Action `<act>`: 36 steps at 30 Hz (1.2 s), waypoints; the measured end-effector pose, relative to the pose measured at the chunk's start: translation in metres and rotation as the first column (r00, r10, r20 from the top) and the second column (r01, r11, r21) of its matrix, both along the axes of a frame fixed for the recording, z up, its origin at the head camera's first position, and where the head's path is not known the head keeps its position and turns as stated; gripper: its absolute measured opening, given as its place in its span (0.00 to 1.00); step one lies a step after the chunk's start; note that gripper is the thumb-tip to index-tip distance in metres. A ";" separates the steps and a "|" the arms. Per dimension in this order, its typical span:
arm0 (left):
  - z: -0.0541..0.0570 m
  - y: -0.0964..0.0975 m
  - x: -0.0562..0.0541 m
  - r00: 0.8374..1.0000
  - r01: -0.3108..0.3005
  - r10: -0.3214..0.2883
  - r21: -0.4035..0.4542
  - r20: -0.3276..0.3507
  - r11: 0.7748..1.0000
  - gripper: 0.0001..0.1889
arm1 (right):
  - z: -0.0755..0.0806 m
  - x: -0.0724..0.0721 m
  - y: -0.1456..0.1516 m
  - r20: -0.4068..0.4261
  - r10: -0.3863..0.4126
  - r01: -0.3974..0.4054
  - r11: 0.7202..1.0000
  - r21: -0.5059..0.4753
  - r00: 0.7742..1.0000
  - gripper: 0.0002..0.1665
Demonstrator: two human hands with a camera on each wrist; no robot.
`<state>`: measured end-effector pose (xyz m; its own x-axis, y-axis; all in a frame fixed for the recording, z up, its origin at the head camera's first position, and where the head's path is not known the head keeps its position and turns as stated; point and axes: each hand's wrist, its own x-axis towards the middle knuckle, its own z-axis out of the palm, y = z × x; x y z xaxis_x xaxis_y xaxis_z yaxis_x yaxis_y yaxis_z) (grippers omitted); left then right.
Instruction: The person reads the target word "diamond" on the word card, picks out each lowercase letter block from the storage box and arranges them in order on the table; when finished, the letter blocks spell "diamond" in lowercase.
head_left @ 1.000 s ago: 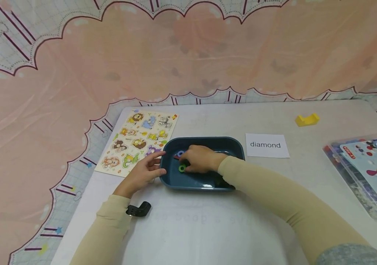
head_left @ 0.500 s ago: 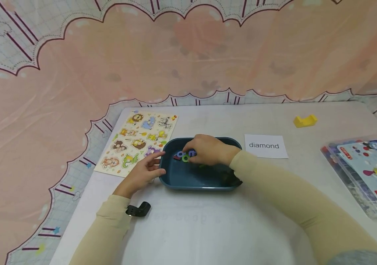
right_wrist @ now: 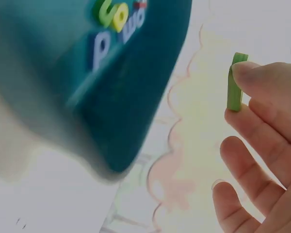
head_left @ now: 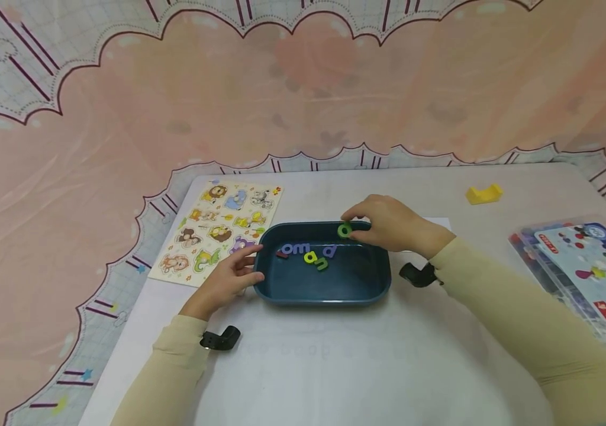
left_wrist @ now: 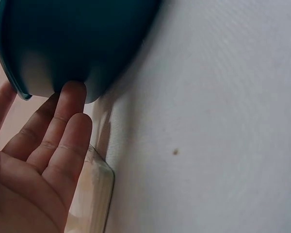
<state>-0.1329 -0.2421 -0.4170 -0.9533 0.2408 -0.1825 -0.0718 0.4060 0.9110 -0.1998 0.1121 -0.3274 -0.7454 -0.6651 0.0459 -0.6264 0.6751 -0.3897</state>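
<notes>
A dark blue tray (head_left: 292,289) stands on the white table. Loose toy letters lie in it: a purple "o" (head_left: 287,249), a purple "m" (head_left: 302,248), a purple "d" (head_left: 329,251), a yellow "a" (head_left: 310,257), a green "n" (head_left: 322,264) and a small red piece (head_left: 281,255). Over the tray's far rim, my right hand (head_left: 390,223) pinches a round green letter (head_left: 344,230) between thumb and index finger; the right wrist view shows this green letter (right_wrist: 237,82) edge-on. My left hand (head_left: 230,276) touches the tray's left side with extended fingertips (left_wrist: 72,94).
An animal sticker sheet (head_left: 218,228) lies left of the tray. Behind my right hand a white word card (head_left: 440,222) is mostly covered. Farther right are a yellow curved block (head_left: 484,194) and a clear plastic case (head_left: 582,278) with a printed sheet.
My right hand has lifted the round green letter from among the others and moved right and back to the far rim, uncovering the letters and covering the card. The left hand stays put.
</notes>
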 end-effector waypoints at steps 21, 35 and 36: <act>-0.001 -0.001 0.002 1.000 0.019 -0.019 -0.015 -0.005 1.000 0.34 | -0.028 0.005 0.082 0.060 -0.222 0.221 0.975 0.013 0.973 0.22; 0.001 0.000 0.003 1.000 0.027 -0.027 -0.010 -0.007 1.000 0.34 | -0.051 0.005 0.101 0.082 -0.252 0.251 0.968 0.029 0.964 0.21; 0.000 0.000 0.003 1.000 0.027 -0.027 -0.008 -0.009 1.000 0.34 | -0.052 0.005 0.102 0.083 -0.255 0.253 0.967 0.032 0.963 0.21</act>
<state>-0.1302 -0.2425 -0.4166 -0.9480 0.2654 -0.1758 -0.0522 0.4153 0.9082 -0.1943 0.2136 -0.3791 -0.8903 -0.4538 -0.0379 -0.3982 0.8162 -0.4186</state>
